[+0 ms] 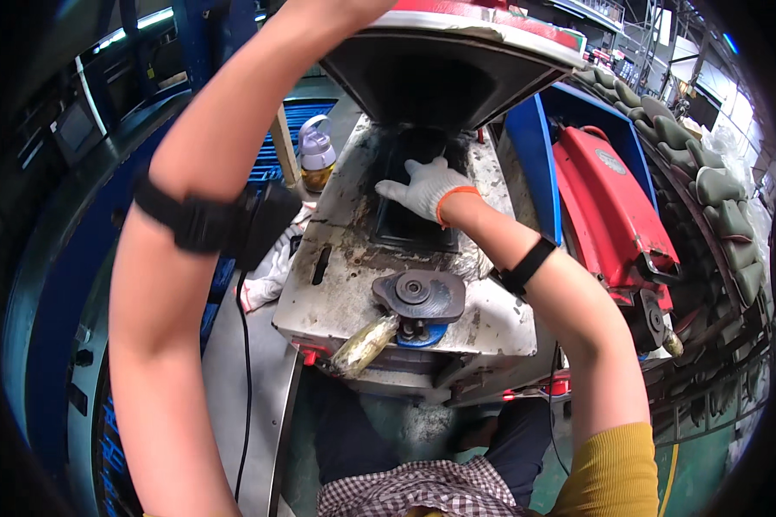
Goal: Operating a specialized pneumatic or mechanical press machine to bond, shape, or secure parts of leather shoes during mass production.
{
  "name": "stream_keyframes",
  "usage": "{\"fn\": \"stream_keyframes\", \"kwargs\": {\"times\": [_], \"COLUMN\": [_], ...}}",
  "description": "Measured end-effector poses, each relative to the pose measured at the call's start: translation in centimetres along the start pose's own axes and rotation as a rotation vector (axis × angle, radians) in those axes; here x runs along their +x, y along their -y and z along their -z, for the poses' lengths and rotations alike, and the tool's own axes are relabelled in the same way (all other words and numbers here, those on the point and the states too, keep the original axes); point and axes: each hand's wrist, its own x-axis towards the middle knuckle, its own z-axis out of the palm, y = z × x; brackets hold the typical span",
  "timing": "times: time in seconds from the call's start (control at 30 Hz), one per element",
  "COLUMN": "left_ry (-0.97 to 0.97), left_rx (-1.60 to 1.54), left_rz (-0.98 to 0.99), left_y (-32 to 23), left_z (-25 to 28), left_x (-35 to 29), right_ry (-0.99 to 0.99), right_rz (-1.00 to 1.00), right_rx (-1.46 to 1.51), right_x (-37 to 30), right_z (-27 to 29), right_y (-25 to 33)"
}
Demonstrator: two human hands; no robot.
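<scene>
My right hand [426, 188], in a white knit glove with an orange cuff, lies over a dark rectangular recessed plate [418, 234] in a worn white metal machine bed [336, 228]. Its fingers are spread and no held thing shows. Above the plate, a red-and-white machine lid [457, 26] stands raised, its black underside facing me. My left forearm reaches up past the lid's left corner; the left hand is beyond the top edge. Nearer to me, a dark metal clamp piece [418, 295] with a round centre sits on the bed, beside a handle wrapped in clear film [364, 346].
A bottle [316, 153] with a lilac lid and a white glove [272, 274] are left of the bed. On the right, a second red machine cover [612, 194] stands against a blue panel [535, 164]. Stacked olive-green pads [720, 185] line the far right. Cables hang from both armbands.
</scene>
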Motion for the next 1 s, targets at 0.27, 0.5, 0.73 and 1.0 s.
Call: {"fn": "stream_keyframes", "kwargs": {"times": [0.27,0.5,0.73,1.0], "left_ry": [0.473,0.411,0.695,0.719], "left_rx": [0.313,0.494,0.333,0.177], "left_rz": [0.111,0.067,0.094,0.171], "left_y": [4.9,-0.2,-7.3,-10.2], "left_z": [-6.4,-3.3,0.7,1.1], "left_x": [3.7,-3.1,-13.3,-20.2], "right_ry": [-0.173,0.849,1.000,0.903], "right_rz": [0.409,0.155,0.137,0.172], "right_rx": [0.211,1.310,1.943,2.519], "right_x": [-17.2,-26.1,-26.5,-25.3], "right_z": [5.7,-1.6,-12.6,-13.2], "right_y": [-4.0,-4.3,1.1,5.4]}}
